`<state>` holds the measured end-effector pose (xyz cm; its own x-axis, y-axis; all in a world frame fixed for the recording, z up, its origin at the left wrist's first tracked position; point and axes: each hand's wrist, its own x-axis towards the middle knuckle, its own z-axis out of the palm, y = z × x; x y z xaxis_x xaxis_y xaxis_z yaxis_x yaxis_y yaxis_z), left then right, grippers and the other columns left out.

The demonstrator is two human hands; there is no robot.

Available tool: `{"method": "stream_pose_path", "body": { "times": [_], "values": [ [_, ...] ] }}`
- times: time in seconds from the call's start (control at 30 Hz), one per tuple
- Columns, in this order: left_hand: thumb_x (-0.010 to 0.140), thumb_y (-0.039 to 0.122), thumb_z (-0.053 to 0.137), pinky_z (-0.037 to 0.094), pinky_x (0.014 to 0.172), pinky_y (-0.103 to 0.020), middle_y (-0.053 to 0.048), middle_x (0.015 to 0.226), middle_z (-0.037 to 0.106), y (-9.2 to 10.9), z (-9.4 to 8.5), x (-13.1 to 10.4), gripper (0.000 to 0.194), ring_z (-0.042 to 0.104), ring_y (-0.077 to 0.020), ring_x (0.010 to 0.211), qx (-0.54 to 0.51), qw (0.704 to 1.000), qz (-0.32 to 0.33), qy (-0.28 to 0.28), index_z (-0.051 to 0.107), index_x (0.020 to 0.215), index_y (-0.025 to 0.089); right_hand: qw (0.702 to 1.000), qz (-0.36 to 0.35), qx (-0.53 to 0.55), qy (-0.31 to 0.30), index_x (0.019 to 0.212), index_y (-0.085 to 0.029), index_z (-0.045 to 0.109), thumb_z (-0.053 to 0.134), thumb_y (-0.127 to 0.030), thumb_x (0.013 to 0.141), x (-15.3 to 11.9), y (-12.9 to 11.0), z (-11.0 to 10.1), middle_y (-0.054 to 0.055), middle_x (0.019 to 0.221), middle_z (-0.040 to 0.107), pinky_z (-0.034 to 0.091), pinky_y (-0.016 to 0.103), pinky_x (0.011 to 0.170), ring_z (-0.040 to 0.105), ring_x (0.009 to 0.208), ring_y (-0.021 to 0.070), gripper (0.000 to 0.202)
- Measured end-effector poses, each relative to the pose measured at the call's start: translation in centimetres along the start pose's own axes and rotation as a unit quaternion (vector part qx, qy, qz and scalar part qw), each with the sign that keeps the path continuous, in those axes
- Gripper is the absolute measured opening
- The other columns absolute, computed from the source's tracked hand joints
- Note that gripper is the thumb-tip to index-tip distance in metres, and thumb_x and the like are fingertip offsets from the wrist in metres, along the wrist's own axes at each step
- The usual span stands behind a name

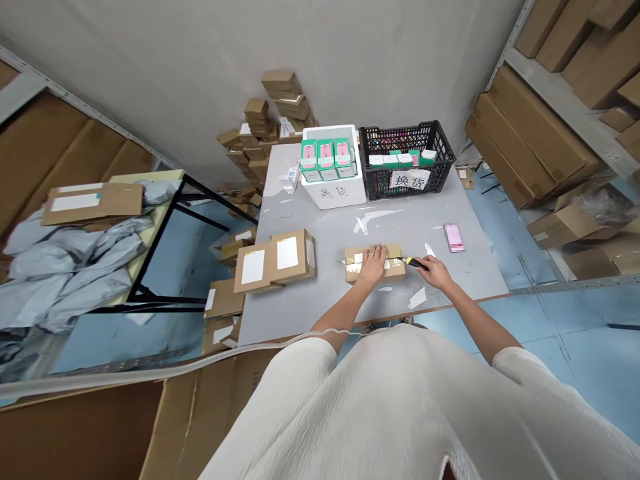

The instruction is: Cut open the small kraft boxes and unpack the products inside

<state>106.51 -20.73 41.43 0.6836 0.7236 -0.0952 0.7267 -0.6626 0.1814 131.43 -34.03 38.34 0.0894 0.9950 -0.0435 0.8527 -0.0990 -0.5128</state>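
A small taped cardboard box (353, 270) lies on the grey table near its front edge. My left hand (373, 263) presses on its top, fingers bent over the box and holding it in place. In my right hand (436, 272) is a yellow and black utility knife (417, 264), fingers wrapped round the handle. The knife's front end is at the right end of the box, by the seam across the top; the blade is too small to make out. White paper scraps (417, 298) lie close by.
Two labelled cardboard boxes (275, 260) lie to the left on the table (300, 313). At the back stand a white bin (335, 193) with green and pink boxes and a black crate (407, 180). A pink-screened phone (455, 237) lies right. Grey parcels (75, 260) fill a side table.
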Motion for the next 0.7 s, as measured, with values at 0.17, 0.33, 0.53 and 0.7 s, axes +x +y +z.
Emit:
{"method": "stream_pose_path", "body": {
  "times": [0.17,0.33,0.53,0.7],
  "values": [
    [0.095,0.012,0.046,0.029,0.129,-0.058,-0.021,0.175,0.041,0.0,0.0,-0.4,0.082,0.036,-0.0349,0.163,-0.008,1.000,-0.007,-0.008,0.029,0.175,0.022,1.000,-0.015,-0.019,0.000,0.152,-0.030,0.069,0.053,-0.042,0.107,0.3,1.4,-0.8,0.015,0.126,0.070,0.051,0.044,0.100,0.065,0.117,0.0351,0.049],
    [0.098,0.013,0.042,0.026,0.131,-0.055,-0.021,0.175,0.040,-0.3,0.7,-0.5,0.075,0.033,-0.0321,0.165,-0.005,1.000,-0.001,0.001,0.033,0.172,0.020,0.997,0.034,-0.004,0.076,0.152,-0.025,0.067,0.054,-0.043,0.104,1.3,4.7,-1.7,0.017,0.130,0.069,0.051,0.048,0.102,0.063,0.120,0.0376,0.053],
    [0.101,0.015,0.040,0.027,0.131,-0.055,-0.018,0.175,0.042,-0.1,0.5,-0.4,0.072,0.035,-0.0313,0.164,-0.021,1.000,-0.022,-0.004,0.034,0.172,0.021,0.995,0.040,0.039,0.076,0.150,-0.023,0.065,0.056,-0.045,0.102,2.6,4.9,-0.2,0.016,0.134,0.069,0.052,0.047,0.104,0.063,0.123,0.0360,0.054],
    [0.109,0.035,0.044,0.025,0.133,-0.053,-0.014,0.177,0.040,-0.7,0.3,-2.4,0.062,0.032,-0.0298,0.166,-0.034,0.999,-0.028,0.005,0.038,0.170,0.026,0.995,-0.003,0.087,0.048,0.147,-0.024,0.065,0.056,-0.048,0.102,5.4,1.6,1.5,0.014,0.130,0.070,0.052,0.044,0.104,0.065,0.120,0.0326,0.052]
  ]
}}
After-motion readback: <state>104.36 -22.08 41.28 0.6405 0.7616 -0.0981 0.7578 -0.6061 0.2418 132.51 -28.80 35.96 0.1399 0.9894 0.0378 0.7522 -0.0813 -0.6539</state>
